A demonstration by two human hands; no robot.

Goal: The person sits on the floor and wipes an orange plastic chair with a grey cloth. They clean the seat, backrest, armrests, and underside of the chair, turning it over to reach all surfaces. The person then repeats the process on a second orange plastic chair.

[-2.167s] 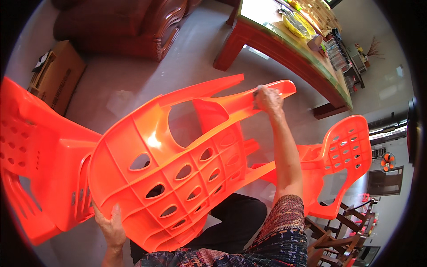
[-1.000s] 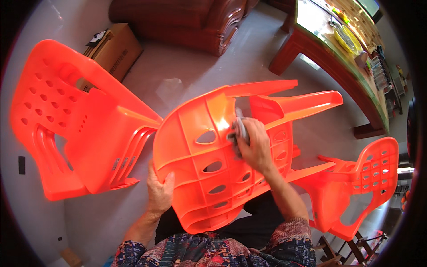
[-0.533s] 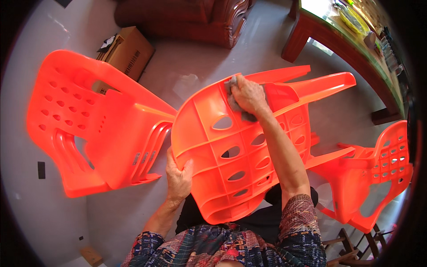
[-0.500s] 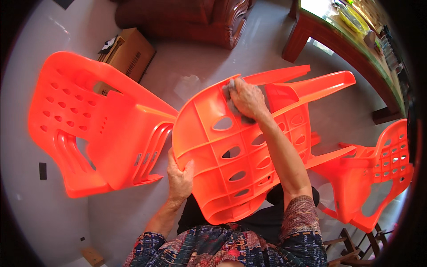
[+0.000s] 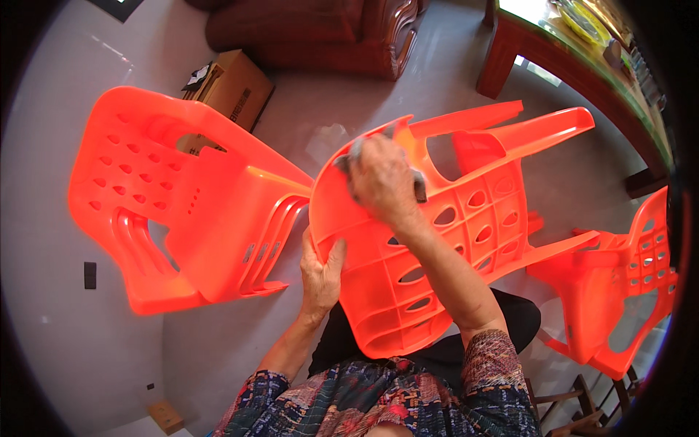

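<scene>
An orange plastic chair [image 5: 364, 284] lies tipped across my lap, the ribbed side of its backrest facing up and its legs and seat pointing to the far right. My left hand [image 5: 321, 275] grips the left edge of the backrest, thumb on top and the other fingers hidden beneath. Pressed against the ribbed surface near the far edge, my right hand [image 5: 382, 175] is closed over a dark grey cloth [image 5: 354, 162]. Parts of the cloth stick out on both sides of that hand.
A stack of orange chairs [image 5: 160, 204] stands at left, another orange chair [image 5: 604, 291] at right. Behind are a cardboard box [image 5: 237, 91], a brown leather sofa [image 5: 291, 36] and a wooden table [image 5: 502, 62] bearing clutter. A wooden frame [image 5: 579, 400] stands at lower right.
My right hand has moved with the cloth toward the backrest's outer left edge. My left hand still grips the edge. The whole view has shifted slightly.
</scene>
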